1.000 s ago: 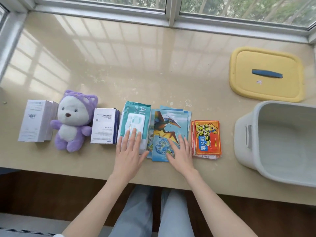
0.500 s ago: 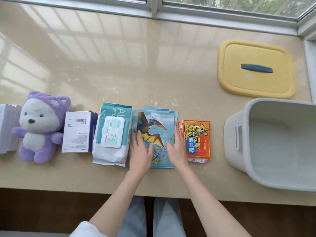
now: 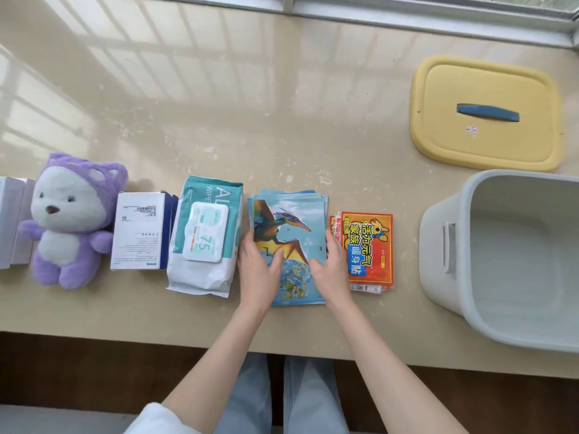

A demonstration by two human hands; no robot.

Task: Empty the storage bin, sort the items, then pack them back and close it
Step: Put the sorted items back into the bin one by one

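Blue dinosaur booklets (image 3: 291,220) lie on the counter (image 3: 250,104) between wipes (image 3: 203,239) and orange packets (image 3: 368,245). The left hand (image 3: 258,274) and right hand (image 3: 329,270) press against the stack's sides, fingers straight, thumbs on top. Grey bin (image 3: 438,239) stands open at right, lid (image 3: 485,145) beyond.

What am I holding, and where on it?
The dinosaur booklet stack, lying on the table: left hand at its left edge, right hand at its right edge, thumbs on the cover. Whether fingers curl under cannot be told.
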